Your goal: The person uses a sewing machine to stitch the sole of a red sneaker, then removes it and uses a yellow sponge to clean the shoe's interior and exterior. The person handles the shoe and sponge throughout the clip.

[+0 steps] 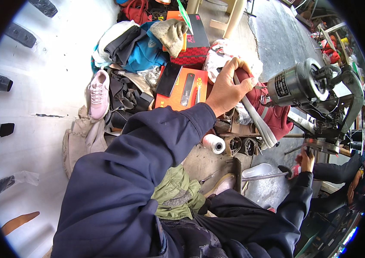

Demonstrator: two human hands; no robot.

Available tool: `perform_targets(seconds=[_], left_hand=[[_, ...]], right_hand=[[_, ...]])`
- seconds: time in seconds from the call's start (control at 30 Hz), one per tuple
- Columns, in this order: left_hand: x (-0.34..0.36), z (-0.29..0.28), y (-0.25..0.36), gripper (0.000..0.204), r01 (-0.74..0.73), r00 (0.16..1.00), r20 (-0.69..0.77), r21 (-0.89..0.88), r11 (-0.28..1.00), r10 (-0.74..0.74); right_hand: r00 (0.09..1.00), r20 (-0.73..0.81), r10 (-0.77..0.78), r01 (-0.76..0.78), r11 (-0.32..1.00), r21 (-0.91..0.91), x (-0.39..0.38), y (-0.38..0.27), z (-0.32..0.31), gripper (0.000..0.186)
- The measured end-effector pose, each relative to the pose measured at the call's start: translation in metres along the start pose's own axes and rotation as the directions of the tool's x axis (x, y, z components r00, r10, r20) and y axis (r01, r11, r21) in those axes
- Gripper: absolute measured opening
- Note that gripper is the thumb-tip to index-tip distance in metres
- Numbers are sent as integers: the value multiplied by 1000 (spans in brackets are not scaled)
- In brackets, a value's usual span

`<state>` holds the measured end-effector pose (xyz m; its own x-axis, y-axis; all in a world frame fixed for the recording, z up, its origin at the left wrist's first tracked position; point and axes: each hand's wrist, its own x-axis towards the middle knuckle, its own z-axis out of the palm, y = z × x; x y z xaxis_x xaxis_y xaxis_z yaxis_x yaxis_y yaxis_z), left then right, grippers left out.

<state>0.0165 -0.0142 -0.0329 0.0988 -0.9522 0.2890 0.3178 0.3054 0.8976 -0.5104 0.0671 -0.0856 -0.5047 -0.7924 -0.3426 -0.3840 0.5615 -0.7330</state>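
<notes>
My left hand [227, 88] is closed around the top of a long pale grey lever [257, 120], which slants down to the right past a red shoe [279, 116]. Just right of it stands a grey sewing machine with a round motor [296, 84]. My right hand [306, 161] reaches up under the machine's metal plate [322, 146], its fingers at a small dark part; the grip is too small to make out. A thin metal rod [264, 175] runs left from below that hand. Both sleeves are dark blue.
A white thread spool [214, 143] lies by my left forearm. Behind are an orange box [178, 84] with a black phone on it, a red-and-black box [197, 41], a grey glove [171, 32], piled clothes and a pink sneaker [98, 94]. Green cloth [178, 193] rests on my lap.
</notes>
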Motion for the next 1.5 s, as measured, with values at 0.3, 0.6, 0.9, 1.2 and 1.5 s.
perform_targets(seconds=[0.3,0.6,0.9,1.2,1.5], left_hand=[[-1,-1,-2,18,-9,1000,-3,36,999,9],[-1,-4,1,17,-25,999,23,100,995,23],[0,-5,-7,16,-33,998,46,70,997,30],[6,-10,5,31,100,987,121,40,994,-104],[11,-19,22,60,298,912,265,98,949,-314]], right_hand=[[888,-244,-390,409,912,28,-48,-93,-62,21],[997,-62,-36,32,997,-69,20,14,-28,13],[907,-114,-406,413,909,46,-48,-89,-57,19],[991,-112,-69,83,989,123,38,25,-35,8],[981,190,-27,13,997,77,-30,-34,32,23]])
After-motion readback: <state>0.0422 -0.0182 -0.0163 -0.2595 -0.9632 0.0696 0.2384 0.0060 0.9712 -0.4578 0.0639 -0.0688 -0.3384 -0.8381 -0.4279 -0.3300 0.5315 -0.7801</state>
